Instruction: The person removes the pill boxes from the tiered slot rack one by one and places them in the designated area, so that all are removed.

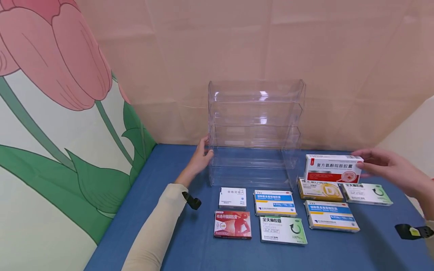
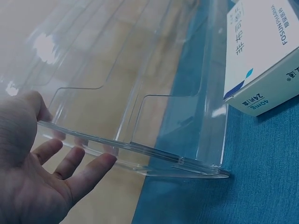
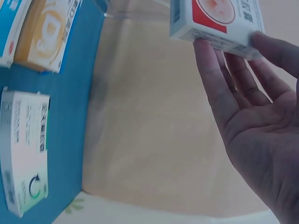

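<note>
A clear plastic tiered rack (image 1: pixel 251 162) stands near the back of the blue table. My left hand (image 1: pixel 201 157) grips its left side panel, the thumb at the front edge and the fingertips against the outer face; the left wrist view shows this hand (image 2: pixel 51 172) close up. At the right, my right hand (image 1: pixel 381 162) pinches a white and red medicine box (image 1: pixel 333 168) by its right end, thumb in front and fingers behind. That box (image 3: pixel 219 21) is held upright above a yellow vitamin D box (image 1: pixel 320 189) and a green and white box (image 1: pixel 367 194).
In front of the rack lie a small white box (image 1: pixel 232 198), a red box (image 1: pixel 232 224), a blue and white box (image 1: pixel 275 203) and a green and white box (image 1: pixel 283 230). Another blue and white box (image 1: pixel 331 216) lies farther right. A beige backdrop (image 1: pixel 169 75) hangs behind.
</note>
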Tool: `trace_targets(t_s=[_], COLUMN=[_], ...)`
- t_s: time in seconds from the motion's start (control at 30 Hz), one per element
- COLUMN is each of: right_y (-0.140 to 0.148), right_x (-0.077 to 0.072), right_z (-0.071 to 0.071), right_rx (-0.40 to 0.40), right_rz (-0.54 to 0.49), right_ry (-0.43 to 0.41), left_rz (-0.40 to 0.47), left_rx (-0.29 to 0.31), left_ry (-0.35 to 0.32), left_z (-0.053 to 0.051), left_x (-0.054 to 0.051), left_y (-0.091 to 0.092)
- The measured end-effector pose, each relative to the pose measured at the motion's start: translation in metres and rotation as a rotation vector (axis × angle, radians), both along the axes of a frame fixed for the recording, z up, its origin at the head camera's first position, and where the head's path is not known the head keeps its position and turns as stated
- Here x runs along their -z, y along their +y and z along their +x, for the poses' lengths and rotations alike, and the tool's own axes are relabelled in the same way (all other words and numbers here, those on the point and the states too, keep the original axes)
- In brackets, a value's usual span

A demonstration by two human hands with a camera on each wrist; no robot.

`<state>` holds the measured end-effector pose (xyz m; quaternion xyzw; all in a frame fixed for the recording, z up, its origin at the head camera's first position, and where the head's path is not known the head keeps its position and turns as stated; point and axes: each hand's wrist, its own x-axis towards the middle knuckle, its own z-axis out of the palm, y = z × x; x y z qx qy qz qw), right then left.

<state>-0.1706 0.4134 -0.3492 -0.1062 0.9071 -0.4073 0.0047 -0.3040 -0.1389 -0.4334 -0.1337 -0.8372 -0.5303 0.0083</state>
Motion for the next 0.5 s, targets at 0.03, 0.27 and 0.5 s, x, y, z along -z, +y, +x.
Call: trace_targets(t_s=[0.03,0.27,0.5], right_y=[0.003,0.02,0.039], right_x=[0.001,0.011,0.023], right_z=[0.003,0.014,0.021], right_rx=[0.014,0.073,0.093], right_rz=[0.013,0.091,0.142], right_ry=[-0.02,-0.077,-0.134], left_rz=[0.001,-0.013,-0.013], left_rx=[0.0,-0.008,-0.007], left_ry=[0.001,-0.006,-0.008], left_z=[0.0,0.0,0.001], left_x=[0.0,-0.001,-0.001], left_y=[0.0,-0.004,-0.005])
